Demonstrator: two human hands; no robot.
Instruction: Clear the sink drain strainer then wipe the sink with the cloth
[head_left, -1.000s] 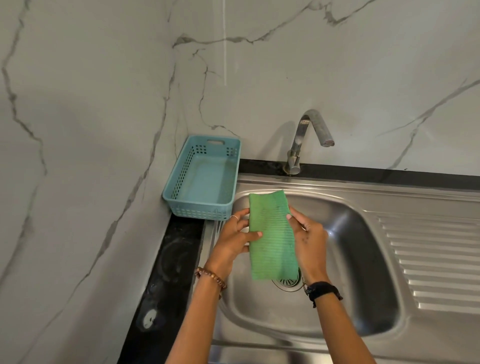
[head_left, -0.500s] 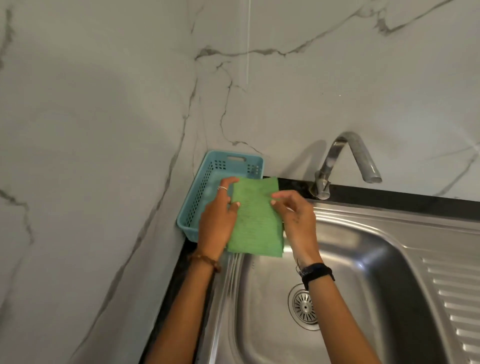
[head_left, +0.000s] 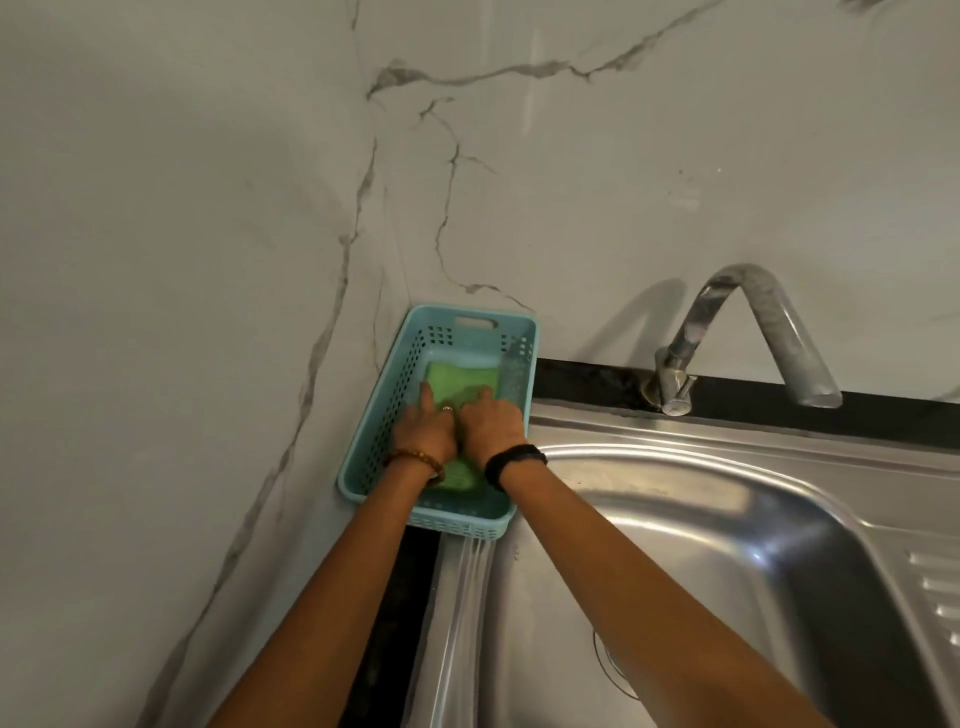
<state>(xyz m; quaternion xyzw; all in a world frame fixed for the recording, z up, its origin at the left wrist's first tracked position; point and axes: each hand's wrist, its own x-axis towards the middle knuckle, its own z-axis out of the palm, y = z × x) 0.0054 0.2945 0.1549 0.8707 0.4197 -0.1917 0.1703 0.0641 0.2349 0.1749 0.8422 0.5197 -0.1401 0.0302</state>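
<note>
Pressing the cloth (head_left: 462, 382) flat in the basket (head_left: 363, 457), left hand (head_left: 426, 431) and right hand (head_left: 491, 423) rest on it with fingers mostly straight; lifting carelessly could drag it out or tip the light basket off the bench (head_left: 597, 382).

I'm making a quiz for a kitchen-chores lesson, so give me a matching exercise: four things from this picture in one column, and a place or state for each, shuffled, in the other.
Things:
1. folded green cloth
2. light blue perforated plastic basket
3. curved steel tap
4. black wristband

Places or states:
A. standing on the black ledge behind the steel sink
B. worn on the right hand's wrist
C. lying flat in the basket under both hands
D. set in the corner against the marble walls

Pairs: 1-C, 2-D, 3-A, 4-B
</note>
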